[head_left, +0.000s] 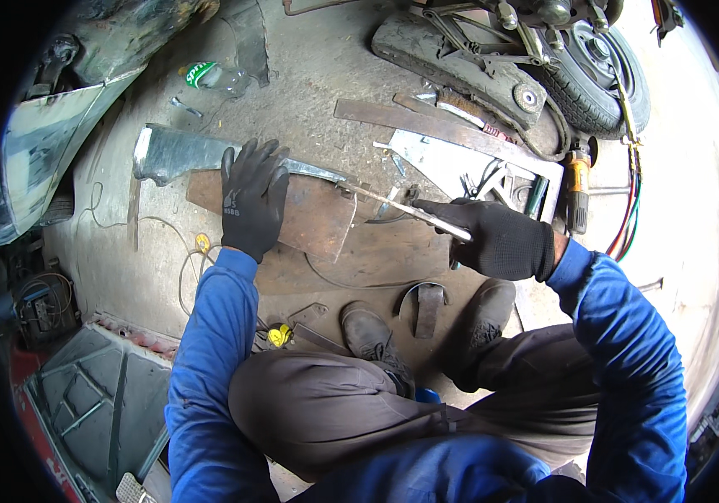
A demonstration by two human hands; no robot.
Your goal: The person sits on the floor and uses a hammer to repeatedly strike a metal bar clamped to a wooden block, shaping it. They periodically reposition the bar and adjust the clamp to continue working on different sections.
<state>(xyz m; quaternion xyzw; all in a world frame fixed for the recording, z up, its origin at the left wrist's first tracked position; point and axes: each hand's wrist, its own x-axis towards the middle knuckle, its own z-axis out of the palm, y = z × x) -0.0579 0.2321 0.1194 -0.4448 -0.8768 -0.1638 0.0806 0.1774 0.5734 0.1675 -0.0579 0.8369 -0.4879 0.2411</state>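
My left hand (252,197), in a black glove, lies across a long grey sheet-metal piece (182,155) and holds it, fingers over its far edge. Beneath the piece is a rusty brown metal plate (316,220). In my right hand (506,239), also gloved, a long thin tool with a pale, whitish shaft (426,218) is gripped, with the index finger stretched along it. Its narrow, rusty far end reaches the tapered right end of the grey piece; whether they touch I cannot tell.
Right of my right hand lies a yellow-and-black angle grinder (577,184), near coloured hoses (628,210). Beyond are a rusty metal strip (443,130), a white panel (435,159) and a wheel (598,71). A plastic bottle (213,78) lies far left. My shoes (368,327) are close below.
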